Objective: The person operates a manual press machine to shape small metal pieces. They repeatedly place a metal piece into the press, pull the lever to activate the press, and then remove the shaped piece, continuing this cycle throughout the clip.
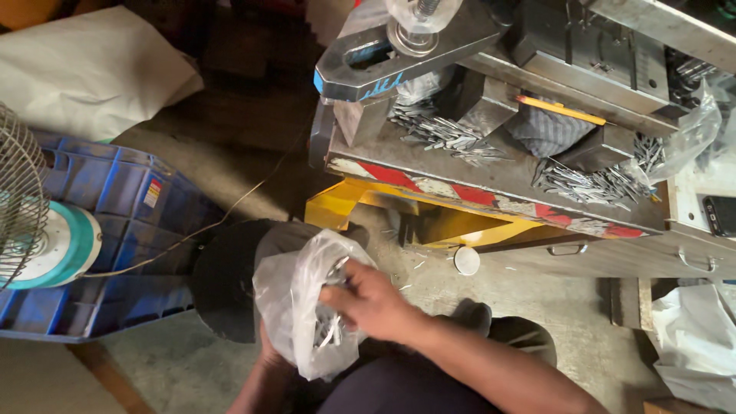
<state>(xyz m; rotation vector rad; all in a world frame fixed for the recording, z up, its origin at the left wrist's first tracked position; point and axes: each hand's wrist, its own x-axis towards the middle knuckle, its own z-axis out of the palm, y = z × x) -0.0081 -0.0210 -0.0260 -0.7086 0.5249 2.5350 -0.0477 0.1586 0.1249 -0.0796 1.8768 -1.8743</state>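
Observation:
A clear plastic bag (295, 291) with several small metal pieces inside sits low in the middle of the view. My left hand (270, 356) is under the bag and holds it from below; most of that hand is hidden by the plastic. My right hand (372, 300) reaches into the bag's mouth from the right, its fingers closed on some of the metal pieces (330, 331). Both hands are above my lap.
A metal press bed (491, 172) with red-and-white striped edge carries piles of thin metal strips (445, 134). A blue plastic crate (115, 230) and a fan (34, 230) stand left. A black round disc (226, 284) lies behind the bag. A white sack (698, 337) is at right.

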